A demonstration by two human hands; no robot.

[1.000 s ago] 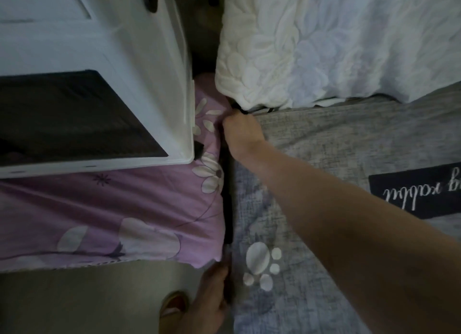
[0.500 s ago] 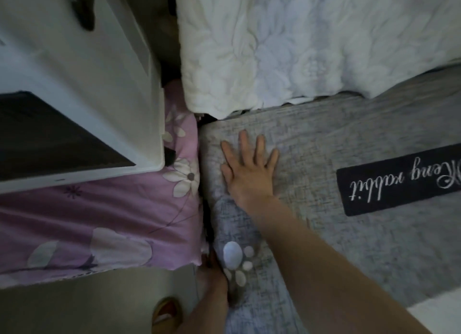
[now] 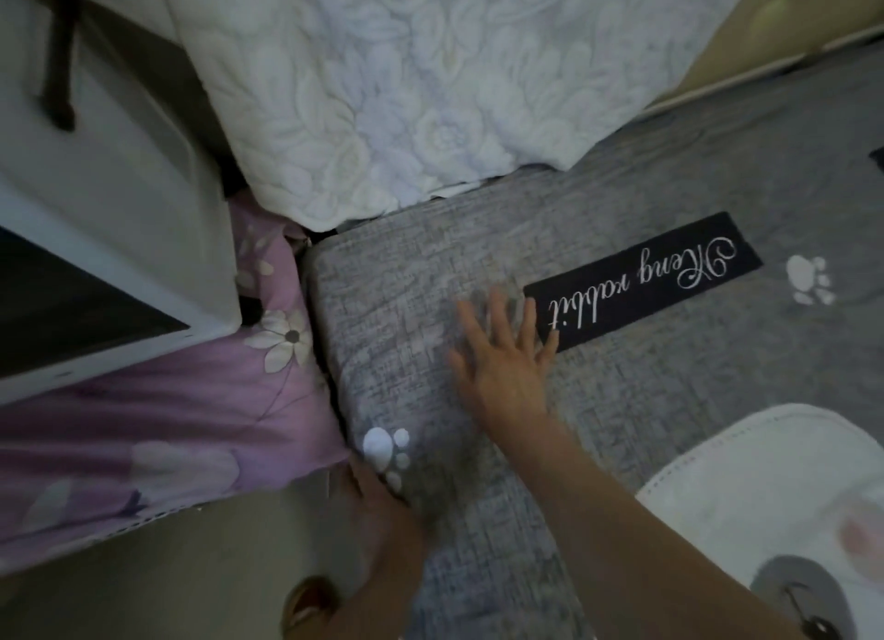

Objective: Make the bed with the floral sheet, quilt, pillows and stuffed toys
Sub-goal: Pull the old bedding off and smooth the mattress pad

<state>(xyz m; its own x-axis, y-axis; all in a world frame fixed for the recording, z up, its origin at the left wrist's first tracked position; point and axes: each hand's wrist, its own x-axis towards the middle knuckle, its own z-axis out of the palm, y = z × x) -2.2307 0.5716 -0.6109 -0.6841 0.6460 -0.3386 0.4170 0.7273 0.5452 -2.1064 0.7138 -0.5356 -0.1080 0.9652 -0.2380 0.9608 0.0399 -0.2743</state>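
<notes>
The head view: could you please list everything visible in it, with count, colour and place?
grey cover: one, grey, over the mattress, centre and right
label: one, black with white script, on the grey cover
paw prints: two, white, on the grey cover
quilted bedding: one, white, top centre
floral sheet: one, purple, left, partly hidden by the cabinet
cabinet: one, white, left
stitched-edge item: one, white, lower right, unclear what
sandal: one, brown, bottom edge
right hand: one, flat on the grey cover, fingers spread
left hand: one, at the cover's near corner, fingers hidden
</notes>
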